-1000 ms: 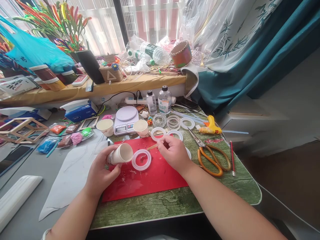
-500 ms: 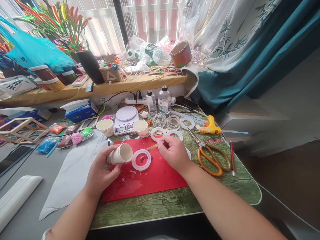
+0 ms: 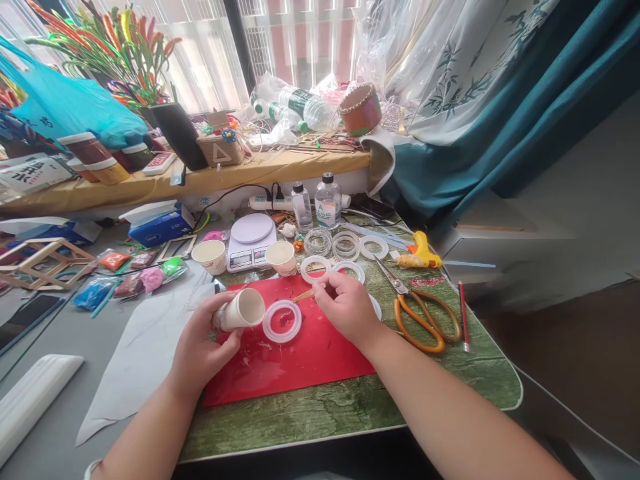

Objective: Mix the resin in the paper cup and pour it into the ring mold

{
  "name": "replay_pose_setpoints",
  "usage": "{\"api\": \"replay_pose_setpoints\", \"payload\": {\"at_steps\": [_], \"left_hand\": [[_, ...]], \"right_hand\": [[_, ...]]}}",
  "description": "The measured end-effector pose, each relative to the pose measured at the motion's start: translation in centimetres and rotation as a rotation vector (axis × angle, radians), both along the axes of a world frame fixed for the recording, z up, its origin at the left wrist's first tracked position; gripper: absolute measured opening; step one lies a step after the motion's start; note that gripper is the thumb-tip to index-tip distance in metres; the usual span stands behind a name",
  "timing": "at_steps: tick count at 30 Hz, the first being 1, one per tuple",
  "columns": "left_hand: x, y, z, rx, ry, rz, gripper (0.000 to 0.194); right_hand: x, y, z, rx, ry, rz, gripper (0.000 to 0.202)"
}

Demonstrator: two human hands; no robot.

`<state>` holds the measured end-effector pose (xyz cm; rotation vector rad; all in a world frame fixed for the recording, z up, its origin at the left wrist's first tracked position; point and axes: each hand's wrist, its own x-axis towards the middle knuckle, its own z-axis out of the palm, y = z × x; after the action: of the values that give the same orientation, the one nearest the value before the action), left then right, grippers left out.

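A white paper cup (image 3: 246, 310) is in my left hand (image 3: 206, 337), tilted with its mouth toward the right. My right hand (image 3: 347, 307) pinches a thin wooden stick (image 3: 303, 294), whose tip is at the upper right rim of a translucent ring mold (image 3: 282, 321). That mold lies on a red sheet (image 3: 270, 373), just right of the cup. Thin dark red bits show inside the ring. More ring molds (image 3: 315, 269) lie behind my right hand, and one is partly hidden by it.
Large scissors (image 3: 420, 310), a yellow glue gun (image 3: 423, 252) and a red pencil (image 3: 464, 317) lie at the right. Behind stand two paper cups (image 3: 210, 256), a white scale (image 3: 251, 240) and two clear bottles (image 3: 328, 202). Clay packets (image 3: 151, 279) are at the left.
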<state>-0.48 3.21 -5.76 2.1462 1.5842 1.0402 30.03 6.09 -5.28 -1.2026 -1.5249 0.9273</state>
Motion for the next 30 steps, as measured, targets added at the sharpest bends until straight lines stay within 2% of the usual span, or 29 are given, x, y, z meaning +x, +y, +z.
{"api": "replay_pose_setpoints", "payload": {"at_steps": [16, 30], "left_hand": [[-0.31, 0.02, 0.08, 0.008, 0.030, -0.009, 0.053], [-0.34, -0.02, -0.03, -0.009, 0.009, -0.009, 0.054]], "right_hand": [[0.01, 0.08, -0.07, -0.009, 0.001, 0.014, 0.023], [-0.21, -0.03, 0.22, 0.020, -0.104, 0.031, 0.028]]}}
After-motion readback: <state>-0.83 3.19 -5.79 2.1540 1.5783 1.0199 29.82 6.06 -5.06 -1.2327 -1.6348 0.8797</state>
